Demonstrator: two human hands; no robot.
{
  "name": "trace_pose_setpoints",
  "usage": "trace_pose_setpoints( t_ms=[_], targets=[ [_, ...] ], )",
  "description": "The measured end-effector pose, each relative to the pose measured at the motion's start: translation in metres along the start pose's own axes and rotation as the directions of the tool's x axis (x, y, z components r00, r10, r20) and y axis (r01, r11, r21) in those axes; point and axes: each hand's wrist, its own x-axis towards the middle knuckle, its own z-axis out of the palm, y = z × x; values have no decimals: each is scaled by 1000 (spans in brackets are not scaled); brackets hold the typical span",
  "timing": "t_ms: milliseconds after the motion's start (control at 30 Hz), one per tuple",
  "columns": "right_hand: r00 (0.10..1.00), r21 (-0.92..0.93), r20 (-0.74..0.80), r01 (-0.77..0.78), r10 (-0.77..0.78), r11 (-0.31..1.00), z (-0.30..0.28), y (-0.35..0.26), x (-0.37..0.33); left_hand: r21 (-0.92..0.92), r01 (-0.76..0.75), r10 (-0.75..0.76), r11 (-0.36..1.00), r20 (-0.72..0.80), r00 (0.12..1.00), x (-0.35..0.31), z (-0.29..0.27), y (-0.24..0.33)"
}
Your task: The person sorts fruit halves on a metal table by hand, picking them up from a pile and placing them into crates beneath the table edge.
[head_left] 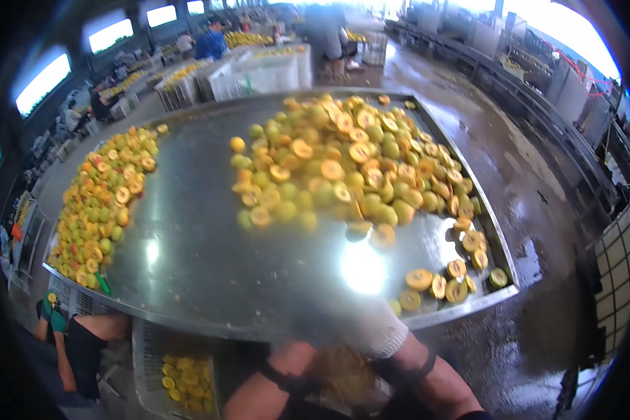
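My right hand, in a whitish glove, is at the near edge of a metal table. My left hand is close beside it, dark and smeared. A hazy blur covers both hands' fingers, so I cannot make out what they hold, if anything. Beyond them is a large heap of yellow-green, peach-like fruit, many cut in half with brown centres showing. Several loose fruit halves lie right of my right hand, by the table's corner.
Another fruit heap covers the table's left end, with a green-handled tool beside it. Below left, a co-worker's green-gloved hands hold a fruit half. A crate of fruit stands under the near edge. White crates stand beyond the table.
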Motion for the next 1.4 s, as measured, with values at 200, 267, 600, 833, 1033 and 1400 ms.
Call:
trace_pose_setpoints(
  t_ms=[200,267,600,833,1033,1400],
  targets=[
    [963,573,-163,-85,215,815,-26,10,-16,287,-132,91,949,150,984,-16,77,50],
    [960,455,-103,-186,259,871,-26,16,-20,421,-324,270,847,183,945,-16,73,40],
    [980,-59,-188,-82,70,995,6,6,-14,668,-452,294,592,342,892,-6,38,32],
    [970,-42,-211,-130,119,991,12,8,-8,156,-151,112,976,238,965,-8,52,28],
    [975,-96,-182,-144,125,985,15,9,-8,397,-213,149,893,184,971,-4,42,27],
    [977,-176,-199,-106,70,979,23,6,-9,704,-710,509,-26,621,597,-31,63,37]
  ],
)
